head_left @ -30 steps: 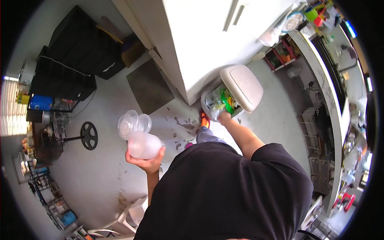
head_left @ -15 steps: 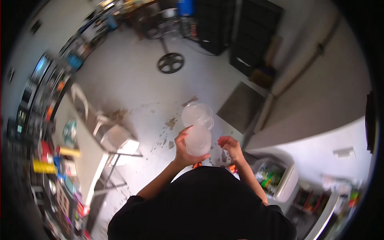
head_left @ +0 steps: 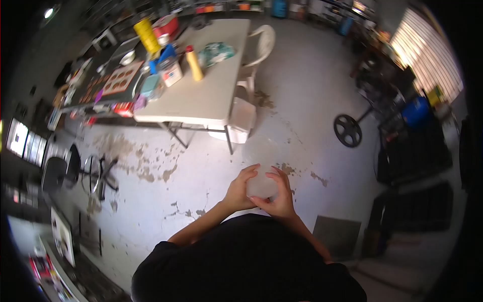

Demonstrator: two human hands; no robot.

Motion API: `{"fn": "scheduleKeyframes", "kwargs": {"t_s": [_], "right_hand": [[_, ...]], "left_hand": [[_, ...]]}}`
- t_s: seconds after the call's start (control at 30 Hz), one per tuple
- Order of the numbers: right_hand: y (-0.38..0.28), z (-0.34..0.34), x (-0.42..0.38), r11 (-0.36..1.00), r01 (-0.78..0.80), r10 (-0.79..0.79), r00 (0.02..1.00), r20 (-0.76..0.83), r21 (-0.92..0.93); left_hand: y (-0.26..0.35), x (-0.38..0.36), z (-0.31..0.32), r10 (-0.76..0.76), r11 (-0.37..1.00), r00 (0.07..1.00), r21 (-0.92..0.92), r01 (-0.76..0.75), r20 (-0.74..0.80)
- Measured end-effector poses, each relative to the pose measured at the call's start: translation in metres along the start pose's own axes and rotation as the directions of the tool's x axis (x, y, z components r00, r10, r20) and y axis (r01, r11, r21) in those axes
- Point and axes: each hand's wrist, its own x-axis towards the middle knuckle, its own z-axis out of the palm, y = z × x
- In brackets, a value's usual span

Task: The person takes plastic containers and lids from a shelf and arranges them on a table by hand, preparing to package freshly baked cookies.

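A round, translucent plastic container (head_left: pixel 262 187) is between my two hands in front of my chest. My left hand (head_left: pixel 240 191) curls around its left side. From the right, my right hand (head_left: pixel 282 195) is wrapped around it, with the thumb on the near edge and fingers over the far side. Just beyond the fingertips, clear round plastic lids (head_left: pixel 259 149) show only faintly against the pale floor. How they connect to the container cannot be made out.
Ahead to the left stands a folding table (head_left: pixel 214 103) holding a yellow bottle (head_left: pixel 193 64), jars and trays. A white plastic chair (head_left: pixel 261 46) is beside it. An office chair (head_left: pixel 70 166) stands left; a black wheel (head_left: pixel 347 131) and a dark mat (head_left: pixel 337 236) are right.
My view has swung left toward the folding table. My right hand, apart from the container before, has closed onto it beside my left hand.
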Motion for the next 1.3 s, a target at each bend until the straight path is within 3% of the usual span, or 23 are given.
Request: {"fn": "scheduleKeyframes", "kwargs": {"t_s": [0.1,0.17,0.23,0.3,0.33,0.37,0.5,0.63,0.73,0.83,0.97,1.07,1.2,1.3], "right_hand": [[0.014,0.015,0.031,0.994,0.03,-0.045,0.988,0.145,0.105],[0.026,0.021,0.061,0.971,0.059,-0.127,0.947,0.295,0.231],[0.029,0.029,0.088,0.948,0.112,-0.216,0.913,0.345,0.297],[0.032,0.036,0.113,0.934,0.031,-0.22,0.836,0.503,0.356],[0.04,0.048,0.124,0.896,0.18,-0.372,0.804,0.464,0.407],[0.041,0.057,0.134,0.886,0.185,-0.39,0.793,0.469,0.425],[0.032,0.099,0.144,0.8,0.111,-0.468,0.73,0.498,0.589],[0.013,0.151,0.143,0.767,0.014,-0.479,0.68,0.556,0.642],[0.003,0.196,0.151,0.801,-0.127,-0.457,0.501,0.735,0.585],[-0.012,0.247,0.165,0.778,-0.034,-0.546,0.46,0.701,0.628],[-0.033,0.334,0.178,0.776,0.013,-0.552,0.499,0.668,0.631],[-0.069,0.407,0.201,0.82,-0.008,-0.471,0.557,0.684,0.572],[-0.118,0.492,0.233,0.784,0.084,-0.535,0.595,0.6,0.615],[-0.138,0.548,0.255,0.787,0.01,-0.483,0.632,0.606,0.617]], "left_hand": [[-0.014,-0.009,-0.011,-0.153,0.986,0.976,0.034,0.161,-0.155],[-0.01,-0.001,-0.018,-0.119,0.97,0.955,0.175,0.17,-0.272],[-0.003,0.014,-0.033,-0.144,0.887,0.948,0.387,0.251,-0.284],[-0.005,0.018,-0.038,-0.144,0.859,0.923,0.419,0.295,-0.356],[-0.009,0.016,-0.042,-0.162,0.833,0.904,0.436,0.341,-0.396],[-0.011,0.015,-0.045,-0.183,0.807,0.881,0.445,0.387,-0.435],[-0.012,-0.003,-0.057,-0.195,0.716,0.757,0.437,0.545,-0.624],[-0.014,-0.032,-0.084,-0.147,0.604,0.657,0.459,0.652,-0.74],[-0.028,-0.054,-0.111,-0.108,0.55,0.585,0.442,0.709,-0.804],[-0.046,-0.07,-0.151,-0.073,0.501,0.565,0.459,0.734,-0.822],[-0.081,-0.098,-0.234,-0.096,0.563,0.584,0.44,0.7,-0.806],[-0.097,-0.106,-0.323,-0.138,0.601,0.666,0.472,0.645,-0.733],[-0.101,-0.113,-0.442,-0.246,0.651,0.737,0.456,0.607,-0.63],[-0.127,-0.119,-0.508,-0.326,0.655,0.741,0.424,0.625,-0.587]]}}
